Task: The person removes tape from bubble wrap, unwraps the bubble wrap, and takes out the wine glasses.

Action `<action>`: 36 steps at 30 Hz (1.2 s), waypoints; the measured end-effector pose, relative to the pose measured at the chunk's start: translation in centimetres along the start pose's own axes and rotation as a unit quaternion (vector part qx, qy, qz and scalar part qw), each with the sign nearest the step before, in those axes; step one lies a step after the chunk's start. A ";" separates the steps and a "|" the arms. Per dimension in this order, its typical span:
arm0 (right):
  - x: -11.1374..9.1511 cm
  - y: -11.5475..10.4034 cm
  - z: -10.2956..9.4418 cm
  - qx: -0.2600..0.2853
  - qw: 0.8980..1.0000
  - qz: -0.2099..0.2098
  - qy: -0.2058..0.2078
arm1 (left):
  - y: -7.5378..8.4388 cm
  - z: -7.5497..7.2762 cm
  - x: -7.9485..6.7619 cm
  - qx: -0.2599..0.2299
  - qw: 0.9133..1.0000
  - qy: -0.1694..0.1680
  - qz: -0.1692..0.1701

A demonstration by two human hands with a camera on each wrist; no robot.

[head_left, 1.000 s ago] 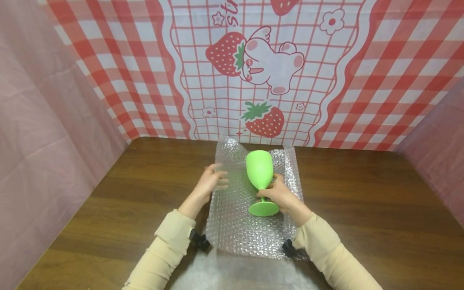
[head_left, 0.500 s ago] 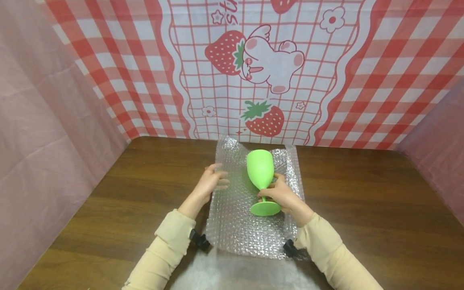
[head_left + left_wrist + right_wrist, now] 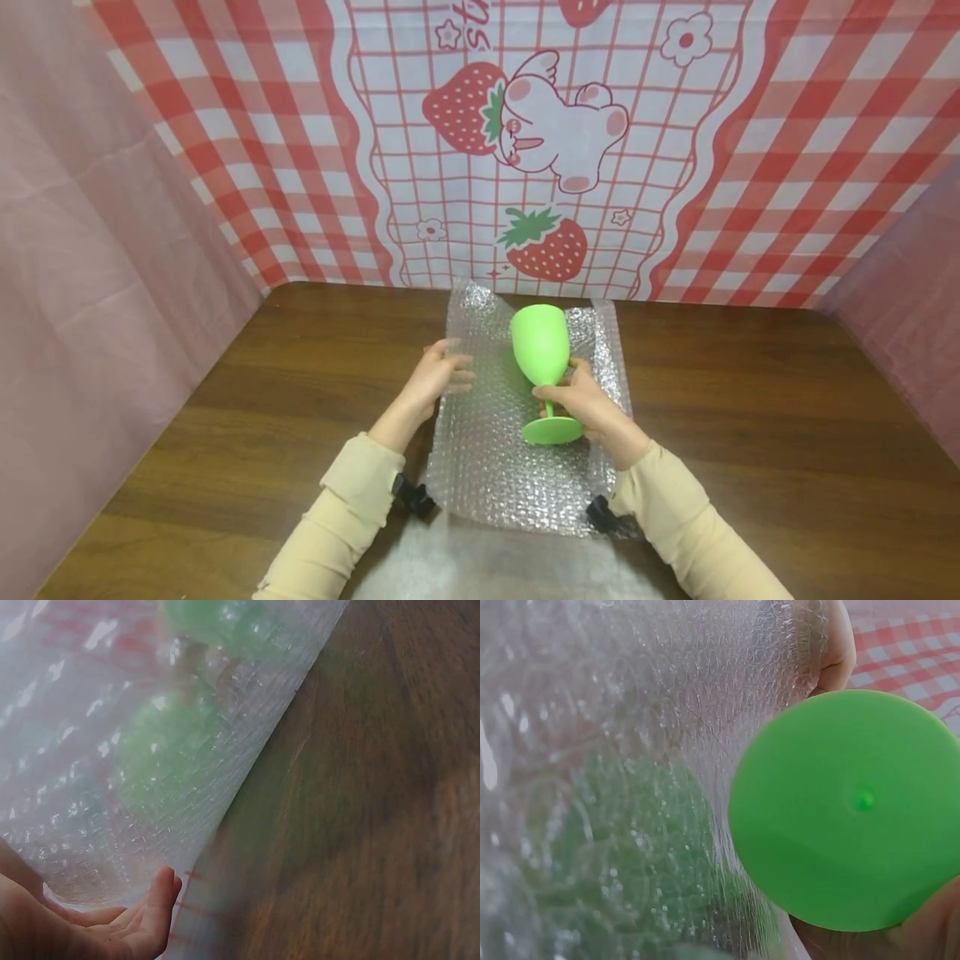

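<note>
Clear bubble wrap (image 3: 495, 467) stands spread across the middle of the table in the head view. Its left edge is held by my left hand (image 3: 437, 373), whose fingers look hazy behind the film. In the left wrist view the fingers (image 3: 156, 907) bend at the wrap's edge; the thumb is partly hidden. My right hand (image 3: 588, 404) grips a light green plastic goblet (image 3: 542, 343) by its stem, bowl upward and slightly tilted. The goblet's round foot (image 3: 840, 810) fills much of the right wrist view, beside the wrap. Green shows blurred through the film in both wrist views.
The brown wooden table (image 3: 750, 433) extends to both sides. A greyish translucent sheet (image 3: 502, 567) lies at the front edge. Behind hangs a red and white checked cloth (image 3: 787, 167) printed with strawberries, and a pink curtain (image 3: 97, 292) closes the left side.
My right hand has shifted the goblet slightly to the right, and it sits a little higher in the head view. The left hand and the bubble wrap have stayed put.
</note>
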State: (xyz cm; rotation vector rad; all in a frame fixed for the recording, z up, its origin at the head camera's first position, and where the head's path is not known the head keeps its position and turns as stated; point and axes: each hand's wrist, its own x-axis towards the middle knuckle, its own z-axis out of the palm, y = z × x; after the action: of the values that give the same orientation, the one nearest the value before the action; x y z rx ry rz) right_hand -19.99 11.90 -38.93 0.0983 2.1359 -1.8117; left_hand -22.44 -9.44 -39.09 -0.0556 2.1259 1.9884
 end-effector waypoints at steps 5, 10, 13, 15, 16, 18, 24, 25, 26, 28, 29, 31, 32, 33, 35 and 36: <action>0.0 0.1 0.0 0.004 1.000 -0.018 0.006 | -0.1 0.0 0.0 0.003 1.000 -0.002 -0.003; 0.1 0.0 0.0 0.006 0.999 -0.031 0.026 | -0.2 0.1 0.0 0.008 1.000 -0.004 0.001; 0.2 0.0 -0.1 0.011 0.999 -0.039 0.035 | -0.1 0.1 0.0 0.012 1.000 -0.005 0.000; 0.3 0.0 -0.1 0.015 0.998 -0.046 0.036 | -0.1 0.1 0.0 0.015 1.000 -0.005 0.000; 0.3 0.0 -0.2 0.016 0.998 -0.049 0.037 | -0.1 0.1 0.0 0.017 1.000 -0.005 0.002; 0.3 -0.1 -0.2 0.016 0.998 -0.052 0.038 | -0.1 0.1 0.0 0.020 1.000 -0.004 0.001; 0.3 0.0 -0.3 -0.010 0.997 -0.063 0.042 | -0.2 0.1 0.0 0.027 1.000 0.003 -0.004; 0.3 0.0 -0.4 -0.013 0.997 -0.065 0.041 | -0.3 0.1 0.0 0.028 1.000 0.004 -0.004; 0.3 0.1 -0.4 -0.016 0.997 -0.070 0.040 | -0.3 0.1 0.0 0.028 1.000 0.003 -0.002; 0.4 0.1 -0.6 -0.018 0.996 -0.081 0.037 | -0.3 0.1 0.0 0.028 1.000 0.001 0.002; 0.4 0.2 -0.7 -0.017 0.996 -0.085 0.036 | -0.3 0.1 0.0 0.029 1.000 0.002 0.001; 0.4 0.2 -0.8 -0.014 0.995 -0.095 0.033 | -0.3 0.1 0.0 0.030 1.000 0.001 0.001; 0.4 0.2 -0.9 -0.013 0.994 -0.102 0.030 | -0.2 0.1 0.0 0.031 1.000 0.000 0.001; 0.4 0.2 -0.9 -0.008 0.994 -0.105 0.029 | -0.2 0.1 0.0 0.032 0.999 0.001 0.000; 0.4 0.1 -0.8 -0.001 0.994 -0.107 0.027 | -0.2 0.1 0.0 0.035 0.999 0.001 -0.002; 0.3 0.1 -0.8 0.000 0.994 -0.108 0.026 | -0.2 0.1 0.0 0.035 0.999 0.001 -0.002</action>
State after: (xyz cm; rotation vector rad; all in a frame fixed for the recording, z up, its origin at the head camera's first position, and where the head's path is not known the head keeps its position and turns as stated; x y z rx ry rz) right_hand -20.45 12.64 -38.99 -0.0895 2.2572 -1.9476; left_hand -22.41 -9.36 -39.30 -0.0497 2.1936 1.9096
